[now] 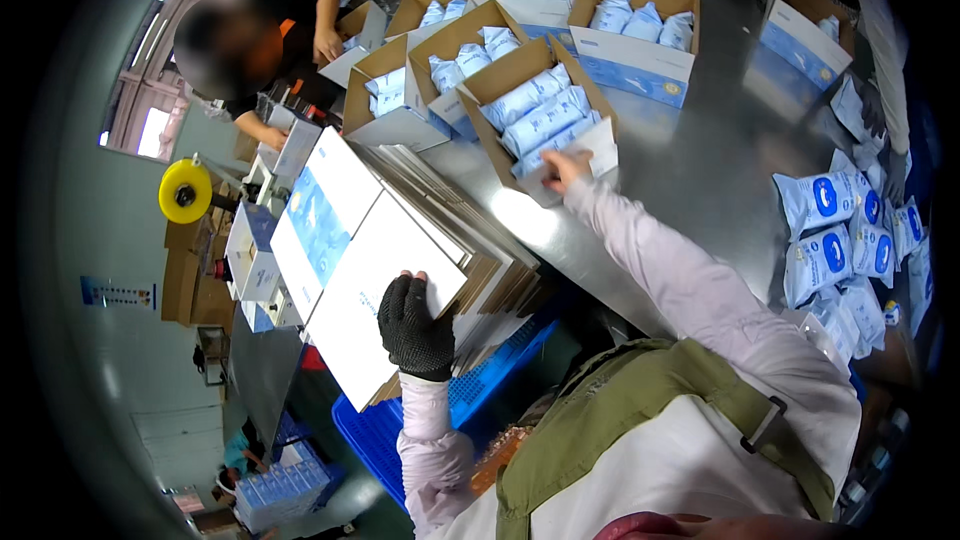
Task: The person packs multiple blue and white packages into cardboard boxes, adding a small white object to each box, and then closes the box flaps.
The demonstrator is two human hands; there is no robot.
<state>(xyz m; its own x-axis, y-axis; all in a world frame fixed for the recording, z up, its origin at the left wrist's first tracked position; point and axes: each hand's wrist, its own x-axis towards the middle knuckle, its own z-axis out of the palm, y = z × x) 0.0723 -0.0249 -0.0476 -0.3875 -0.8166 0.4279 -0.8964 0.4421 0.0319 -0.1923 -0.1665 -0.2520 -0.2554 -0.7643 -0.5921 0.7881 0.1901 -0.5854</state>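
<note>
My left hand [412,328], in a dark knitted glove with bare fingertips, lies on the top sheet of a stack of flattened white and blue cartons [370,250], fingers stretched out. My right hand [568,170], without a glove, is at the near edge of an open carton [485,145]. Its fingers are curled at that carton's white flap [600,147], partly blurred. Inside the carton several light blue soft packs [545,120] lie side by side.
More open cartons [640,65] with packs stand on the metal table [690,180]. At right, loose wipes packs [825,250] are heaped beside a dark-gloved hand [872,110]. A co-worker [290,40] handles boxes by a yellow tape roll [186,190]. A blue crate [370,450] sits under the stack.
</note>
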